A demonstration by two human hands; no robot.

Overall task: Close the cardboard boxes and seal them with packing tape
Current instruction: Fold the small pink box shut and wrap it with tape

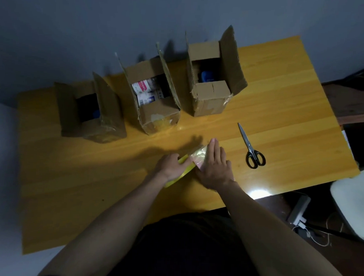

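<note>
On the yellow wooden table, near its front edge, both hands meet over a roll of yellow packing tape. Left hand: grip curled round the roll, holding it on edge. Right hand: fingers straight and together, laid flat on a glossy pulled-out strip of tape at 1 o'clock from the roll. Black-handled scissors lie at 3 o'clock of the hands, blades pointing away, apart from them. Three cardboard boxes stand in a row at 12 o'clock, flaps up: left box, middle box showing printed packets, right box with something blue inside
</note>
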